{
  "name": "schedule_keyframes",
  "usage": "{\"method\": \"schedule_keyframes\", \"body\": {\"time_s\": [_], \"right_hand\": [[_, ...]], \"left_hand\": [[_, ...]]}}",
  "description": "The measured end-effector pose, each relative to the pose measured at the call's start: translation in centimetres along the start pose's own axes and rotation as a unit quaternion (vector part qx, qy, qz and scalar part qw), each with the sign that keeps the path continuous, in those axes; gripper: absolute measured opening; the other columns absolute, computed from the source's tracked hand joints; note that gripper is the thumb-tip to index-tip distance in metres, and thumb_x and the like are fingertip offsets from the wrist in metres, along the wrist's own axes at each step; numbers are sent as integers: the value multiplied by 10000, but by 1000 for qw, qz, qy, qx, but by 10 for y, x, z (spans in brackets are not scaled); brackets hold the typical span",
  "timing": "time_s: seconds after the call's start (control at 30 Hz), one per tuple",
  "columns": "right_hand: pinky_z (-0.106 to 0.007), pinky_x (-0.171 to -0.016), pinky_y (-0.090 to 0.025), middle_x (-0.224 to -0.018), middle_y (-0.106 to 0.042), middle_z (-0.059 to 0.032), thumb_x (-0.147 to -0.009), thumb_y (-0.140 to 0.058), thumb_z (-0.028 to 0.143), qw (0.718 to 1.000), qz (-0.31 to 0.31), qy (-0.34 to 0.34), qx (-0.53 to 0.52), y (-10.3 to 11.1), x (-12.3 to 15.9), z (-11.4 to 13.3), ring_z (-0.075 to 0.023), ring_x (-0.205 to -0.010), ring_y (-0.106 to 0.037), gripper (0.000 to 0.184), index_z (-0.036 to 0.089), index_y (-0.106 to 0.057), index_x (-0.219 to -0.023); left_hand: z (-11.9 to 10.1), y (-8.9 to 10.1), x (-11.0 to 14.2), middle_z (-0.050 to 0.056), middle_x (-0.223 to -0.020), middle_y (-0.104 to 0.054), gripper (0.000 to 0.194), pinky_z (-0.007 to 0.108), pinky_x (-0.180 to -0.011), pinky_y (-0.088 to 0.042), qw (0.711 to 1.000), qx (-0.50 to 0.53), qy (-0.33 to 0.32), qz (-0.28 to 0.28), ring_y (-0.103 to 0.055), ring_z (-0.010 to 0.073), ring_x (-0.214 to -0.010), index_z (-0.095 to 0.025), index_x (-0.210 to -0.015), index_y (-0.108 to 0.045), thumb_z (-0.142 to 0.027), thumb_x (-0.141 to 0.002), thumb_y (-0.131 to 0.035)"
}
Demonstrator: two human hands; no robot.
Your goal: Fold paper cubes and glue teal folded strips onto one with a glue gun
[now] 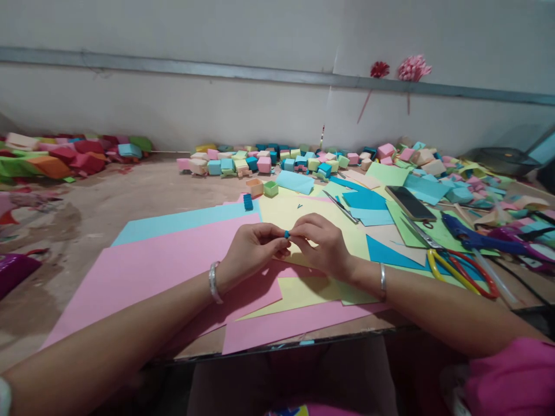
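Between the fingertips of both hands is a tiny blue paper piece (287, 234), mostly covered by the fingers. My left hand (255, 249) pinches it from the left, and my right hand (323, 244) pinches it from the right. Both hands hover over pink sheets (173, 263) and yellow paper (303, 297) at the table's front. Just beyond them stand a small ridged blue piece (247, 202), an open orange paper box (255, 186) and an open green paper box (271, 188). Small dark blue scraps (299, 206) lie on the yellow sheet.
At right lie scissors with yellow and red handles (459, 268), a blue glue gun (481, 237), a phone (410, 202) and a slim metal tool (341, 207). Many folded paper boxes (264, 164) line the wall. Orange and red paper shapes (56, 162) are heaped at left.
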State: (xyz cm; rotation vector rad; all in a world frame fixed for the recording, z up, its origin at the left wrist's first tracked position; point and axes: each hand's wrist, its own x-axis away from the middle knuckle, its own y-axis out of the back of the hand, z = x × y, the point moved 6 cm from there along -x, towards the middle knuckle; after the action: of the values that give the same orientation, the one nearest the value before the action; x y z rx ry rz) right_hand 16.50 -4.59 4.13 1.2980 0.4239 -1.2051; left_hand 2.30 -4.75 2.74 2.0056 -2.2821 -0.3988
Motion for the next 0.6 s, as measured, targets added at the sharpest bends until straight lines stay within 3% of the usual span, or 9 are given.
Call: {"method": "schedule_keyframes", "body": {"time_s": [0.23, 0.43, 0.6], "right_hand": [[-287, -675, -470, -752, -616, -33, -873, -560, 129, 1000, -3, -12, -24, 3, -3, 0, -154, -732, -567, 126, 184, -598, -765], [-231, -580, -413, -700, -622, 7, -833, -651, 206, 975, 55, -184, -112, 0, -5, -15, -104, -619, -517, 97, 172, -610, -753], [-228, -580, -381, -669, -609, 19, -851, -608, 216, 958, 101, -224, -145, -7, -2, -19, -93, -611, -500, 143, 164, -614, -717]], "left_hand": [[2, 1, 0, 45, -651, -711, 132, 202, -569, -536, 999, 12, -8, 35, -653, 126, -589, -118, -734, -709, -241, -782, -712], [2, 5, -2, 42, -643, -698, 194, 242, -605, -557, 998, 60, -10, 36, -658, 141, -596, -117, -740, -689, -301, -797, -707], [-2, 4, -2, 37, -630, -682, 182, 225, -568, -519, 999, -2, -11, 37, -640, 138, -584, -117, -720, -672, -284, -787, -700]]}}
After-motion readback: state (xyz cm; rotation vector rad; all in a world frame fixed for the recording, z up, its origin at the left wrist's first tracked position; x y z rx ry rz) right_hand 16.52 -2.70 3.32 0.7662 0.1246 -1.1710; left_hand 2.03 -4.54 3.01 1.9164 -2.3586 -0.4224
